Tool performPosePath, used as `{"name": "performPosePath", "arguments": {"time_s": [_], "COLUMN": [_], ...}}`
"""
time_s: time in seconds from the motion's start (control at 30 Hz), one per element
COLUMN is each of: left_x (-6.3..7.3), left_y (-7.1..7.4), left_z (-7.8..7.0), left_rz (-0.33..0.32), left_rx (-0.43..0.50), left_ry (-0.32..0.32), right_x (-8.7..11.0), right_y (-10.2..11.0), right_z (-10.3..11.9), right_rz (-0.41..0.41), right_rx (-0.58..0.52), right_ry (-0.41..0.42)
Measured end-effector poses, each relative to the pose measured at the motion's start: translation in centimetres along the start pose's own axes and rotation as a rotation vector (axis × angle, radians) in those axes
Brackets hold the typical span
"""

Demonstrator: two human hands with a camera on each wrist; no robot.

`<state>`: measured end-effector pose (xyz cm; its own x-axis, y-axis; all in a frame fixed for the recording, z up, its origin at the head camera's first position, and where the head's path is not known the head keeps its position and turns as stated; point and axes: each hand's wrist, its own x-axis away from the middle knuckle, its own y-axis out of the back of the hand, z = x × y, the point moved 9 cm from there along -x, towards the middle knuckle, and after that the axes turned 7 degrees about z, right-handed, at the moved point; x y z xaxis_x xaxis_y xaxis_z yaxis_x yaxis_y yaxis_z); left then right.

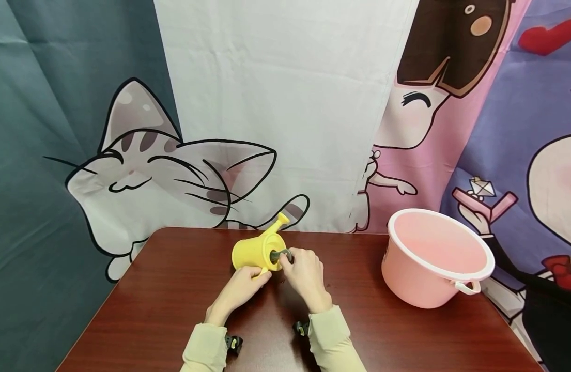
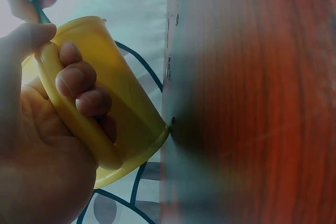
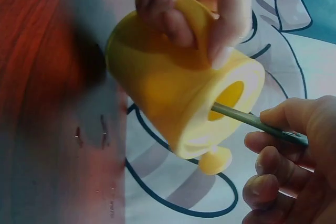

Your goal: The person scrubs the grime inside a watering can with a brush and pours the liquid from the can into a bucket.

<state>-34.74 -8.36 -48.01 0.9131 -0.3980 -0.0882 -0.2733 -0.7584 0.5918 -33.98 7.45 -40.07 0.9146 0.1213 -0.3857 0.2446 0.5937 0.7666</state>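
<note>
A yellow watering can (image 1: 248, 254) is tipped over toward its side on the table, its round opening turned toward my right hand and its spout pointing up and away. My left hand (image 1: 241, 288) grips the can's handle (image 2: 65, 106), fingers curled through the loop and thumb on top. With thumb and fingers, my right hand (image 1: 307, 274) pinches a slim dark green stick-like tool (image 3: 257, 123). The tool's far end goes in through the opening and is hidden inside the can (image 3: 152, 85), so its kind cannot be told.
A pink plastic tub (image 1: 420, 281) with a white rim and side handle stands at the table's right. Small wet drops (image 3: 103, 129) lie on the brown wooden table (image 1: 150, 310) near the can. A printed cartoon curtain (image 1: 285, 103) hangs behind the table.
</note>
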Motion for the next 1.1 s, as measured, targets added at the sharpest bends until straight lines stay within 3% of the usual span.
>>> {"name": "performPosePath", "arguments": {"time_s": [0.37, 0.73, 1.1], "left_x": [-0.1, 0.1, 0.0], "left_y": [0.1, 0.0, 0.1], "left_z": [-0.1, -0.2, -0.3], "left_rz": [-0.013, -0.006, -0.021], "left_rx": [-0.014, -0.004, -0.018], "left_ry": [-0.016, -0.014, -0.022], "right_x": [0.1, 0.1, 0.3], "right_y": [1.3, -1.0, -2.2], "right_z": [0.7, 0.1, 0.0], "right_rz": [-0.06, 0.045, 0.067], "right_rx": [-0.011, -0.022, -0.013], "right_ry": [0.02, -0.004, -0.01]}}
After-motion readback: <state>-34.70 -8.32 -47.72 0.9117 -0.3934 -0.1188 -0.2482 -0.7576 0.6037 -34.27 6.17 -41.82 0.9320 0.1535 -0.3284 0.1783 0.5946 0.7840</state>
